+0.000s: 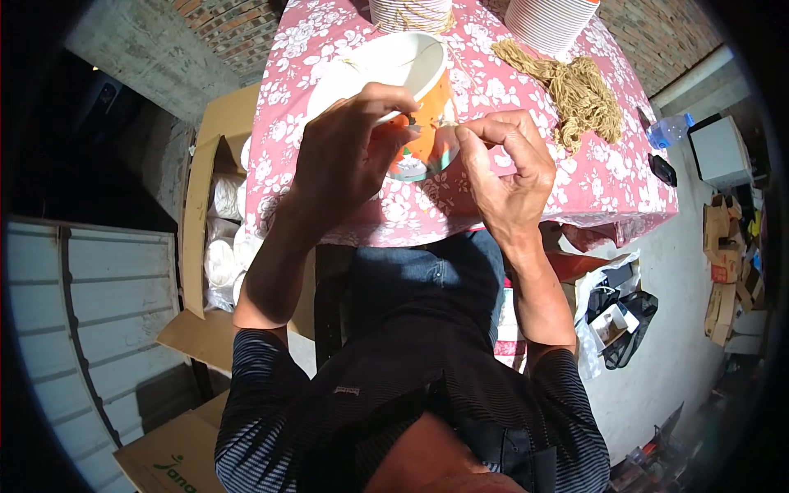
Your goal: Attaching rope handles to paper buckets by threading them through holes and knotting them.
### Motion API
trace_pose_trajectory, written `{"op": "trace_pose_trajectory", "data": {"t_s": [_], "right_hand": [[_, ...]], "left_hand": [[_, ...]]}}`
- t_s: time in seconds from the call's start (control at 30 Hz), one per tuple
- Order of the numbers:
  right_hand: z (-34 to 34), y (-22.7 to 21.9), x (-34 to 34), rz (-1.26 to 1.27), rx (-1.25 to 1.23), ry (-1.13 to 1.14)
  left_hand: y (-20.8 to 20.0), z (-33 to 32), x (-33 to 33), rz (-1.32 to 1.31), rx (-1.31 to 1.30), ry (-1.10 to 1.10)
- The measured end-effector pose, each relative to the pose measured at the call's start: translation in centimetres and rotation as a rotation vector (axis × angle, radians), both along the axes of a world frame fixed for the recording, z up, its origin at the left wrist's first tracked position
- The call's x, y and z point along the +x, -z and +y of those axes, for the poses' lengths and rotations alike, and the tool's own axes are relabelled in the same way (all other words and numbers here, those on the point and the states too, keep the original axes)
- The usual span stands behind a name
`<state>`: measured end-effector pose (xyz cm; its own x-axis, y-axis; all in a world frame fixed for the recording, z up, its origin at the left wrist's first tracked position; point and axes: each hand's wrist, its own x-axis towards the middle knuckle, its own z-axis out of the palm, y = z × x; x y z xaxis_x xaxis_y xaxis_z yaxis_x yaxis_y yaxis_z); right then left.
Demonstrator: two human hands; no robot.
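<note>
Your L hand (349, 135) curled, thumb & index apart; R hand (514, 160) pinched narrow, cdn't tell on what. Tub (440, 103) sat just beyond both, nr table's (362, 223) front edge.

A head-worn fisheye camera is facing steeply down, close above a dark shirt (394, 361) and flowered tablecloth (485, 92).

Blue jeans (427, 269) are worn with a black shirt (403, 349), its short sleeves (567, 403) finely striped in grey.
</note>
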<state>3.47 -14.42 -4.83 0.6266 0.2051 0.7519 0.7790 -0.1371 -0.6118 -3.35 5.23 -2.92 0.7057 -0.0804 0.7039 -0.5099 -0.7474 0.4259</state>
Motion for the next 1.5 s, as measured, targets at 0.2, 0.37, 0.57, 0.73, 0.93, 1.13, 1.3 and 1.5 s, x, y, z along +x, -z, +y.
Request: {"op": "trace_pose_trajectory", "data": {"t_s": [0.2, 0.37, 0.57, 0.73, 0.93, 1.13, 1.3, 1.5], "right_hand": [[0.7, -0.5, -0.3, -0.058, 0.021, 0.025], [0.9, -0.4, -0.3, -0.129, -0.025, 0.063], [1.2, -0.6, -0.6, -0.125, -0.044, 0.074], [1.3, -0.4, -0.3, -0.183, -0.073, 0.086], [1.3, -0.6, -0.5, -0.145, -0.081, 0.082], [0.9, -0.7, -0.7, -0.098, -0.121, 0.084], [0.6, -0.5, -0.8, -0.091, -0.132, 0.073], [0.0, -0.7, -1.2, -0.067, -0.198, 0.074]], "left_hand": [[1.0, 0.2, 0.3, -0.006, -0.047, 0.052], [0.3, -0.1, 0.0, 0.082, -0.098, 0.047], [0.1, -0.4, -0.1, 0.106, -0.119, 0.045], [0.3, -0.5, 0.0, 0.098, -0.120, 0.048], [0.7, -0.3, 0.0, 0.141, -0.174, 0.083], [0.3, -0.5, -0.2, 0.183, -0.036, 0.020], [0.1, 0.0, 0.1, 0.050, 0.098, 0.055], [-1.1, -0.2, 0.4, 0.164, 0.065, 0.131]]}}
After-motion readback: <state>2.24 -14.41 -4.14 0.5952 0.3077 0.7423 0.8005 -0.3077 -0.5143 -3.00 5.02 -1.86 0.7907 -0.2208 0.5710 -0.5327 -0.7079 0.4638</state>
